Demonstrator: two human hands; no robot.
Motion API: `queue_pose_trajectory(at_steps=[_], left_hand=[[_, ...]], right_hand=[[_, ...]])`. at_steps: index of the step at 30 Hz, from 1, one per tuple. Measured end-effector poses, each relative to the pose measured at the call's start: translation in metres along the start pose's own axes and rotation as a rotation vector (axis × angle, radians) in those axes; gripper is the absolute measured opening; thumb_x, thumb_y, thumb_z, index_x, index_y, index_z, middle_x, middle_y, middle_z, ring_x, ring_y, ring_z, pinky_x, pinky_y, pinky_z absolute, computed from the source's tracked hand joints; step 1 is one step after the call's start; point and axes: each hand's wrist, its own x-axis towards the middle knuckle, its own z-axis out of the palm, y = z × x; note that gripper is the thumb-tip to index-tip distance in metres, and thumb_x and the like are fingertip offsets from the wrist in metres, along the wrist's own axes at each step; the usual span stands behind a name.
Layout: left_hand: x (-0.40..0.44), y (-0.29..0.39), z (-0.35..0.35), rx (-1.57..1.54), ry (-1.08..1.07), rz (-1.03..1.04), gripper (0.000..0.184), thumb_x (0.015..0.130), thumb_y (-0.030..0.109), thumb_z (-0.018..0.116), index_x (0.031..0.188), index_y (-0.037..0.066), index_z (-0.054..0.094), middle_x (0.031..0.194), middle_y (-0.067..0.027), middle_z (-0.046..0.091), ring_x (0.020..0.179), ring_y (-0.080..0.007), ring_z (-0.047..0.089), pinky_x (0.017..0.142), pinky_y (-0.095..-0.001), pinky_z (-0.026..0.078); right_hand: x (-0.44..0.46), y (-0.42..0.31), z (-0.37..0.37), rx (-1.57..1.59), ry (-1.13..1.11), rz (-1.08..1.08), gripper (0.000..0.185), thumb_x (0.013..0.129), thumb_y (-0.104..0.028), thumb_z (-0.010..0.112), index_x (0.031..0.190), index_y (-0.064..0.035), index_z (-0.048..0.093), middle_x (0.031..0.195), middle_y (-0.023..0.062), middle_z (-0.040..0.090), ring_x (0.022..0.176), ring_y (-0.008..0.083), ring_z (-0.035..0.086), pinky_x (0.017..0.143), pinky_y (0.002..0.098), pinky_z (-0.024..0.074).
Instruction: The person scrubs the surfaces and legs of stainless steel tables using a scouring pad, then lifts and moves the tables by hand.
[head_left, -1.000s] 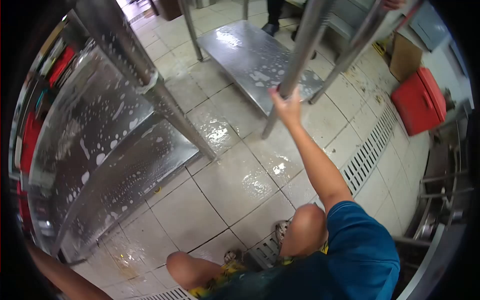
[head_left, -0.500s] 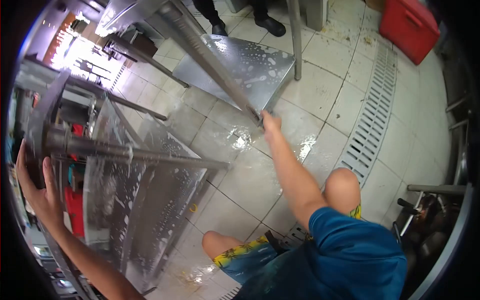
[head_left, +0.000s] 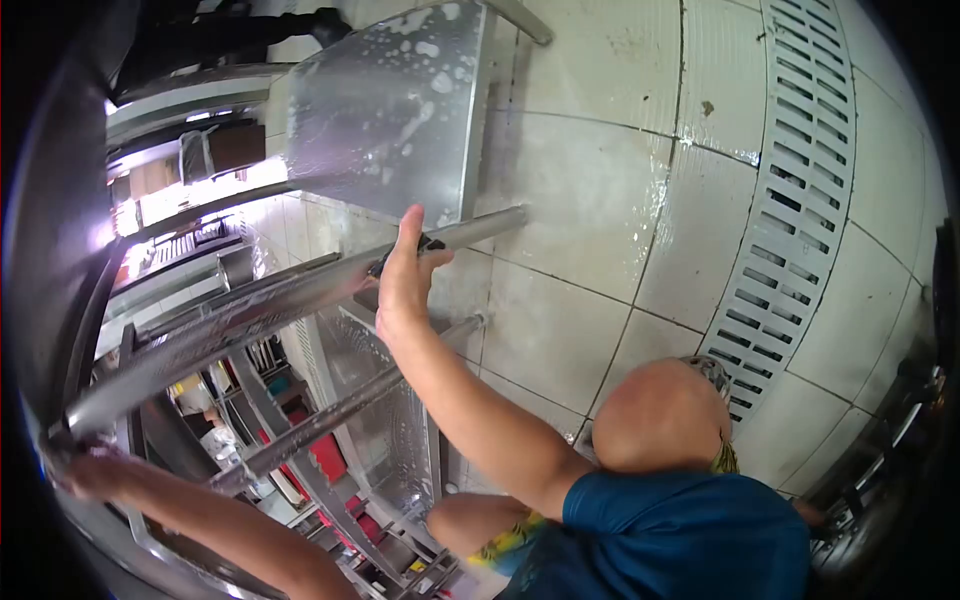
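My right hand (head_left: 405,280) is wrapped around a round metal table leg (head_left: 290,285), with the thumb raised. A dark pad (head_left: 430,243), like a scouring pad, shows between that hand and the leg; its exact kind is unclear. At the far left, my left hand (head_left: 92,474) is by the leg's upper end, close to the underside of the metal tabletop (head_left: 50,230). Blur and shadow hide its fingers. Just beyond my right hand lies a wet lower metal shelf (head_left: 390,110) with foam spots.
Wet pale floor tiles (head_left: 560,310) surround the table legs. A slotted drain grate (head_left: 785,200) runs along the right. A second metal leg (head_left: 330,425) and a foamy shelf panel (head_left: 365,390) stand nearer me. Another person's dark-clad leg (head_left: 230,35) shows at upper left.
My view has turned and come closer to the table. My right hand is farther left in view, still at the leg. My left hand has shifted from the table edge toward the leg's top.
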Motion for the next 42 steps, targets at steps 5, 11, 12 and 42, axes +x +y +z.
queue_pose_trajectory(at_steps=[5, 11, 12, 42], left_hand=[[0.002, 0.019, -0.013, 0.931, 0.043, 0.357, 0.052, 0.063, 0.035, 0.081, 0.107, 0.013, 0.067, 0.100, -0.0083, 0.069, 0.083, -0.0244, 0.069, 0.071, -0.0381, 0.058], [0.010, -0.002, -0.015, 1.004, 0.089, 0.385, 0.056, 0.060, 0.047, 0.077, 0.103, 0.012, 0.066, 0.097, -0.0104, 0.067, 0.090, -0.0305, 0.068, 0.075, -0.0468, 0.055], [0.005, -0.006, -0.017, 1.000, 0.082, 0.373, 0.058, 0.060, 0.048, 0.078, 0.104, 0.012, 0.066, 0.097, -0.0107, 0.066, 0.091, -0.0300, 0.068, 0.076, -0.0467, 0.055], [-0.025, 0.071, -0.003, 0.955, 0.187, 0.411, 0.046, 0.059, 0.037, 0.078, 0.094, 0.008, 0.068, 0.085, -0.0094, 0.070, 0.075, -0.0313, 0.069, 0.064, -0.0432, 0.056]], right_hand=[[0.091, -0.020, -0.033, 0.156, 0.034, 0.051, 0.098, 0.090, -0.069, 0.043, 0.149, 0.0022, 0.013, 0.150, 0.0190, 0.031, 0.139, 0.0305, 0.031, 0.112, 0.0437, 0.0267], [0.143, -0.034, -0.059, 0.175, 0.173, -0.053, 0.083, 0.098, -0.048, 0.040, 0.147, 0.0096, 0.005, 0.152, 0.0274, 0.022, 0.137, 0.0356, 0.034, 0.114, 0.0386, 0.0265], [0.131, -0.030, -0.055, -0.038, 0.160, -0.159, 0.078, 0.101, -0.042, 0.037, 0.147, 0.0099, 0.001, 0.153, 0.0282, 0.017, 0.140, 0.0357, 0.030, 0.116, 0.0374, 0.0228], [0.244, -0.039, -0.085, 0.116, 0.167, 0.195, 0.029, 0.097, -0.023, 0.046, 0.114, 0.0001, 0.053, 0.109, 0.0120, 0.056, 0.091, 0.0257, 0.056, 0.075, 0.0429, 0.0489]])
